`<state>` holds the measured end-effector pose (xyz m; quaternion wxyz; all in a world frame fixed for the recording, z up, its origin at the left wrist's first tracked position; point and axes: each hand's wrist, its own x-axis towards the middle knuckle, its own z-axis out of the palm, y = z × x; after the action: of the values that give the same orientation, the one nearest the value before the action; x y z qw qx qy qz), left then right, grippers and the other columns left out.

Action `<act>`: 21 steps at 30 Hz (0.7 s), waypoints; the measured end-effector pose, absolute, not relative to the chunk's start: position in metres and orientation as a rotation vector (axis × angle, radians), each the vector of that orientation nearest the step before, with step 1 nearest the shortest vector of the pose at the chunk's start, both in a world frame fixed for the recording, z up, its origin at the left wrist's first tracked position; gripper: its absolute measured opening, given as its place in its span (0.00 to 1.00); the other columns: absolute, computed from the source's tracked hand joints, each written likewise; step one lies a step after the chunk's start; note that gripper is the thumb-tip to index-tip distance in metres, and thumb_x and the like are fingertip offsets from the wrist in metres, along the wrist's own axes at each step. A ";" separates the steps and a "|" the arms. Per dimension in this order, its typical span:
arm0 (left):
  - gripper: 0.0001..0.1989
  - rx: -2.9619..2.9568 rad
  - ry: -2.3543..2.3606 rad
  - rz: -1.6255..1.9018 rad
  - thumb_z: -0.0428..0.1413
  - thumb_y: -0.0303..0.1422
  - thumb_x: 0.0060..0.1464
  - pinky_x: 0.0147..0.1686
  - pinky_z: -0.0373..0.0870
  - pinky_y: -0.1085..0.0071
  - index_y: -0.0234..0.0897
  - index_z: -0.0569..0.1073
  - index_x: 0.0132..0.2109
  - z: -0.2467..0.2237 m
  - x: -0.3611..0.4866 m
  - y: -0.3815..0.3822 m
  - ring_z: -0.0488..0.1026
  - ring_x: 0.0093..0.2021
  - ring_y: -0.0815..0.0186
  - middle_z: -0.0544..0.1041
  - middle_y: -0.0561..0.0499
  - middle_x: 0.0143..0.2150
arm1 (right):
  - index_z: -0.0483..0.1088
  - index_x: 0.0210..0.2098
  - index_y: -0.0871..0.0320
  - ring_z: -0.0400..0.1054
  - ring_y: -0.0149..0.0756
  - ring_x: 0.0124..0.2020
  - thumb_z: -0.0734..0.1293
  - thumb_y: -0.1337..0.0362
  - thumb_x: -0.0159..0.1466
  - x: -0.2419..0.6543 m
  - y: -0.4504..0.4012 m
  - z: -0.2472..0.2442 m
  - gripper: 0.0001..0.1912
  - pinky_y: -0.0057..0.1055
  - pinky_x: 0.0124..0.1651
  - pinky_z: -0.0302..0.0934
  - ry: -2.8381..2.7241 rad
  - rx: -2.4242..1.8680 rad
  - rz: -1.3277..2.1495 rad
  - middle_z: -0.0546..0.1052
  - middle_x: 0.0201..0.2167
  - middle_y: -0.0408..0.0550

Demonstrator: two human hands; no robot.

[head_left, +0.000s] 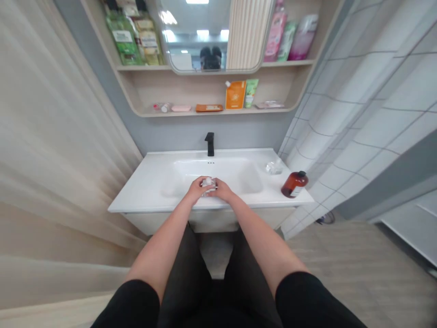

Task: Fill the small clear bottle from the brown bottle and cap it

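Clear container [209,182] already secured, fingers of left hand [196,188] and right hand [222,189] clamped around it; amber bottle [293,184], right, capped, untouched!

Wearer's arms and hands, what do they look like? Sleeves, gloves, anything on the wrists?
Left sleeve and right sleeve: plain black, ending near the elbows, no print visible. Left forearm and right forearm are bare. Left hand and right hand are ungloved. No watch, bracelet or cable shows.
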<state>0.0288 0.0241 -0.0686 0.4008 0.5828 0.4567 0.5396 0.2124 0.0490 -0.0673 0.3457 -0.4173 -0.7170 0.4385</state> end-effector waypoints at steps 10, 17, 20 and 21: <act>0.17 1.874 1.457 1.402 0.68 0.34 0.58 0.64 0.74 0.53 0.42 0.84 0.54 -0.043 0.021 0.014 0.80 0.56 0.54 0.85 0.45 0.54 | 0.74 0.44 0.54 0.72 0.40 0.39 0.86 0.52 0.45 0.212 0.052 -0.071 0.32 0.34 0.45 0.66 -1.880 -1.077 1.131 0.80 0.37 0.41; 0.13 2.203 1.594 1.145 0.70 0.36 0.58 0.50 0.77 0.60 0.41 0.84 0.50 -0.014 0.015 0.015 0.80 0.44 0.57 0.84 0.47 0.44 | 0.73 0.43 0.54 0.71 0.41 0.39 0.86 0.48 0.45 0.210 0.055 -0.076 0.33 0.34 0.43 0.64 -1.892 -1.056 1.119 0.79 0.37 0.41; 0.13 2.266 1.636 1.122 0.70 0.37 0.60 0.46 0.76 0.61 0.40 0.83 0.50 -0.001 0.018 0.018 0.78 0.39 0.59 0.83 0.47 0.44 | 0.74 0.45 0.54 0.71 0.40 0.38 0.86 0.47 0.44 0.210 0.055 -0.076 0.35 0.34 0.43 0.63 -1.901 -1.090 1.086 0.78 0.37 0.41; 0.13 2.296 1.637 1.128 0.69 0.37 0.61 0.46 0.76 0.61 0.40 0.83 0.51 0.005 0.018 0.018 0.78 0.39 0.59 0.83 0.46 0.45 | 0.74 0.45 0.54 0.71 0.40 0.39 0.86 0.48 0.44 0.210 0.055 -0.076 0.35 0.34 0.43 0.63 -1.897 -1.094 1.089 0.79 0.38 0.41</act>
<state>0.0180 0.0182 0.0047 0.0522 0.7549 0.5384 0.3710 0.2101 0.0547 -0.0764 0.3410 -0.4206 -0.7292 0.4185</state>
